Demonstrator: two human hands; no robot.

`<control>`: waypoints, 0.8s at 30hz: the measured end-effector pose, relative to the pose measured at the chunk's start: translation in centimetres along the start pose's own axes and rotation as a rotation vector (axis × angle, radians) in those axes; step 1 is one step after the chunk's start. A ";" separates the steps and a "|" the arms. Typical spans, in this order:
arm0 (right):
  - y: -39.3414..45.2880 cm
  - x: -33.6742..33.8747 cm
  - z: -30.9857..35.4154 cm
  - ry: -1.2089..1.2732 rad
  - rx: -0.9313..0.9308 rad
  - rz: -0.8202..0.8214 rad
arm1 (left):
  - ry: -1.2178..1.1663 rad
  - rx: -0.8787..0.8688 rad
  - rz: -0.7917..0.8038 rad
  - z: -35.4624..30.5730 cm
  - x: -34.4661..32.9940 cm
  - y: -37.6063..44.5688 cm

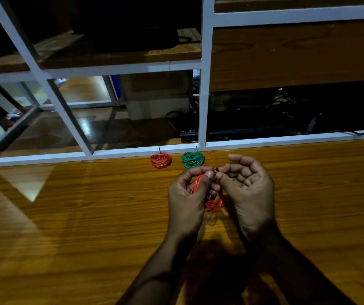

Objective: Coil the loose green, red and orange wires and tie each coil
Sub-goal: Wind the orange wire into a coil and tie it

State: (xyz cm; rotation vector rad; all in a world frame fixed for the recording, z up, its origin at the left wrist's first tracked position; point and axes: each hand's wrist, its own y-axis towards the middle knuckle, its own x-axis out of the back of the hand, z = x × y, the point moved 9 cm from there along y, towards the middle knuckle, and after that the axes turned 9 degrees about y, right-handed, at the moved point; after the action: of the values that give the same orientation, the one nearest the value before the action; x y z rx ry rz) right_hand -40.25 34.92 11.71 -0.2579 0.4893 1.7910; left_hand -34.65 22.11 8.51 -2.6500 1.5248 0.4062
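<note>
Both hands meet above the wooden table, thumbs nearly touching. The left hand curls round the orange coil, thumb and forefinger pinching at its top; the right hand pinches the same spot from the other side, its remaining fingers loosely curled. Between the two thumb tips sits a short dark tie — whether it is already twisted closed is too small to tell.

The coil hangs upright between the palms, its ring running down from the pinch, so the tie lies at the top, on the side away from the person. Both hands are equally near it; judging by the grip, the left steadies the coil while the right is placed to twist.

Farther out, near the white frame rail, the red coil and green coil lie flat, just apart from each other, each with a dark tie end sticking up — apparently finished, leaving the orange one as the last.
</note>
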 end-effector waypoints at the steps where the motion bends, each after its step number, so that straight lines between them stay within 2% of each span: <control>1: 0.0 0.0 0.0 -0.003 0.000 0.002 | 0.003 -0.001 0.001 0.0 0.0 0.0; 18: -0.1 -0.1 0.1 0.014 -0.013 0.000 | 0.156 -0.070 -0.001 -1.0 0.0 -0.4; 24: 0.3 -0.2 -0.1 0.089 -0.051 0.012 | 0.103 -0.054 0.008 -1.1 -0.1 -0.3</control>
State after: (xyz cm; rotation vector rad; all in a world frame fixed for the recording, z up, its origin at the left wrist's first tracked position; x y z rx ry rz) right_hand -40.45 34.65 11.77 -0.3722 0.5094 1.8112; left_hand -34.26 22.11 9.56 -2.7470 1.5752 0.3209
